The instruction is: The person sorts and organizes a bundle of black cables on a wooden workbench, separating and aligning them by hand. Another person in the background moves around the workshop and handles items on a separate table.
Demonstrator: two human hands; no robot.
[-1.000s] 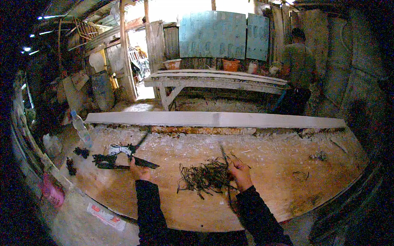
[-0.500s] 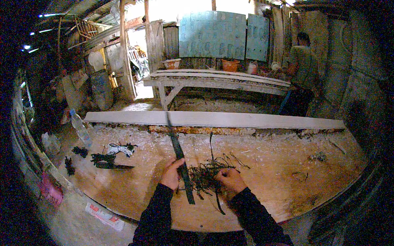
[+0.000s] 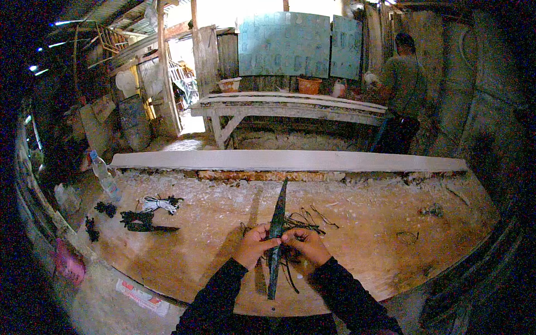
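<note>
A long, flat, dark green-black strip point(image 3: 278, 212), narrowing toward its far end, is held up over the near middle of the wooden worktop. My left hand point(image 3: 255, 247) grips it around its middle, thumb across the front. Close beside it, my right hand point(image 3: 308, 245) has its thumb and fingertips pinched together at the strip's right edge; whether they hold the strip or a thin cord cannot be made out. A tangle of thin black cords point(image 3: 306, 219) lies behind and beneath my hands, mostly hidden by them.
On the worktop's left lie a white cord bundle point(image 3: 159, 204), black bundles point(image 3: 135, 218) and a clear bottle point(image 3: 104, 176). A long white board point(image 3: 290, 161) runs along the far edge. Beyond, a person point(image 3: 403, 84) stands by a white bench point(image 3: 290, 109) holding pots.
My left hand has moved right with the strip, which now stands in front of the cord tangle. My right hand has come up from the tangle to the strip's edge.
</note>
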